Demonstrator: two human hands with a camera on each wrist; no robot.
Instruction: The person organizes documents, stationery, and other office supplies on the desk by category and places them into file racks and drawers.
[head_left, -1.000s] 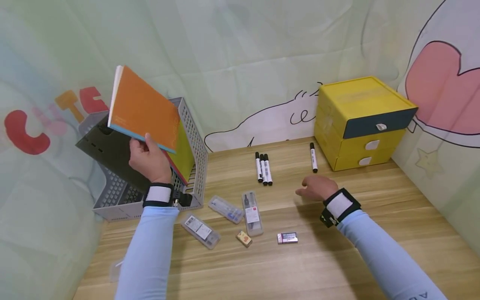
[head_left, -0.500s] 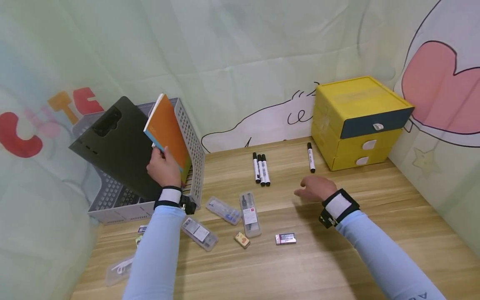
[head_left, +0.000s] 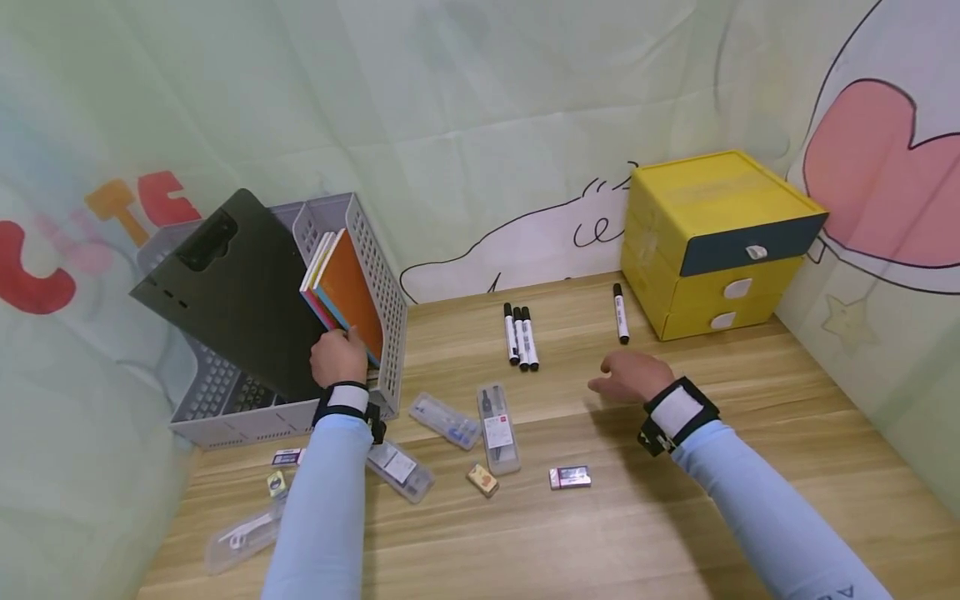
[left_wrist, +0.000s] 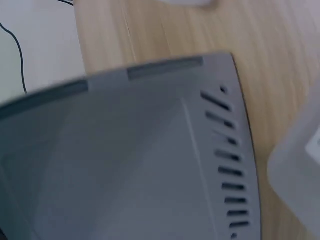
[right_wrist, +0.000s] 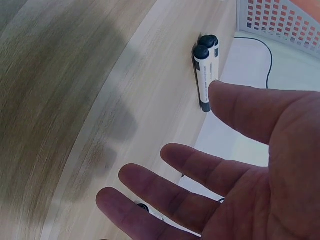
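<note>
In the head view, my left hand (head_left: 339, 357) grips the lower front corner of an orange notebook (head_left: 351, 287) with a blue edge. That notebook stands in the right compartment of a grey desk file holder (head_left: 392, 333), beside other thin books. A black clipboard (head_left: 240, 292) leans in the left compartment. The left wrist view shows the holder's slotted grey plastic (left_wrist: 125, 165) close up, and the hand is out of sight there. My right hand (head_left: 633, 377) hovers over the table with relaxed, spread fingers, holding nothing; its palm (right_wrist: 260, 200) shows in the right wrist view.
Several black-and-white markers (head_left: 522, 337) lie mid-table, one marker (head_left: 621, 313) by a yellow drawer box (head_left: 720, 250). Nearer are clear cases (head_left: 498, 428), a small patterned eraser (head_left: 482, 480) and a boxed eraser (head_left: 570, 477). A case with scissors (head_left: 243, 537) lies front left.
My left hand has lowered the orange notebook, moving right and down, into the file holder's right compartment beside other books. My right hand stays nearly still.
</note>
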